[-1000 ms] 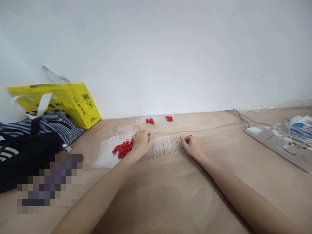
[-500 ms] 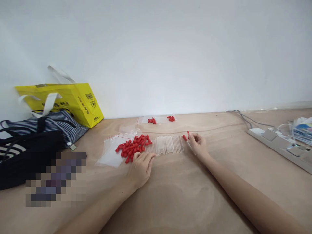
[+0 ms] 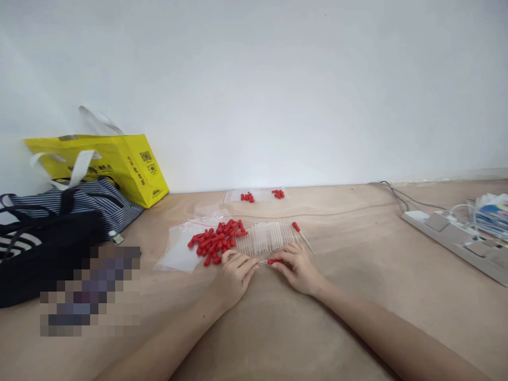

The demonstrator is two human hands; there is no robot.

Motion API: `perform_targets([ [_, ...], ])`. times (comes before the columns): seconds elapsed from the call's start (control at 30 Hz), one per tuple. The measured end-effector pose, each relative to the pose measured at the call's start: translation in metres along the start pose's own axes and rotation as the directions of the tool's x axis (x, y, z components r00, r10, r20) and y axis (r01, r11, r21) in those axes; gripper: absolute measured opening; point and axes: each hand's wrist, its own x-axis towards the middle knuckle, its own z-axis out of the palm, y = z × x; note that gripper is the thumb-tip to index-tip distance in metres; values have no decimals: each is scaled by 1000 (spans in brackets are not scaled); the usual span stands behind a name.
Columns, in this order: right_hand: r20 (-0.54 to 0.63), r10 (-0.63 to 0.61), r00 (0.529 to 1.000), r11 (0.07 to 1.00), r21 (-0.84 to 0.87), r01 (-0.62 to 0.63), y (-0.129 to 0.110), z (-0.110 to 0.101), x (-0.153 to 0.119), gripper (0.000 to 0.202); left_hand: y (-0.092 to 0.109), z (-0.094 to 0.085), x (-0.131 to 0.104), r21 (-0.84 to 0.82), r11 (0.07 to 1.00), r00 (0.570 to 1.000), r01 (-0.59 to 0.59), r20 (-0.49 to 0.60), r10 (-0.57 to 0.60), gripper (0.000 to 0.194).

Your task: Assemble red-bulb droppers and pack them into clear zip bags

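My left hand (image 3: 235, 278) pinches a thin clear tube (image 3: 262, 262) by its left part. My right hand (image 3: 297, 267) grips a red rubber bulb (image 3: 274, 261) that sits on the tube's right end. Just behind both hands lies a row of clear tubes (image 3: 268, 236), side by side. At the row's right end rests a tube with a red bulb on top (image 3: 296, 227). A pile of red bulbs (image 3: 216, 241) lies left of the row, partly on a clear zip bag (image 3: 178, 254).
Near the wall lies another clear bag (image 3: 262, 194) with two small groups of red bulbs. Yellow (image 3: 135, 169), striped (image 3: 115, 206) and black bags (image 3: 47, 264) stand at the left. A white power strip (image 3: 456, 241) with cables is at the right, beside papers (image 3: 494, 214).
My right hand has moved left and nearer, bringing a red bulb to my left hand, where it now meets a tube. The bulbed tube at the row's right end lies uncovered.
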Motion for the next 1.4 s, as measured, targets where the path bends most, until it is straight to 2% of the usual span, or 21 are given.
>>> perform_targets([
  [0.3,25,76,997,994,77,-78,-4,2,2,15,2,-2,1,-2,1000,1000,-7,17,8,22],
  [0.53,24,62,998,997,41,-63,-5,1,3,17,3,-2,1,8,1000,1000,2,4,-2,23],
  [0.73,23,56,998,995,75,-58,-6,2,3,13,5,-3,2,20,1000,1000,-7,6,7,24],
  [1.17,-31,-84,996,996,21,84,-9,2,2,17,10,-1,1,38,996,996,-84,17,83,26],
  [1.4,-68,-196,978,976,-111,188,-14,3,3,17,12,3,0,73,994,996,-87,-31,89,23],
])
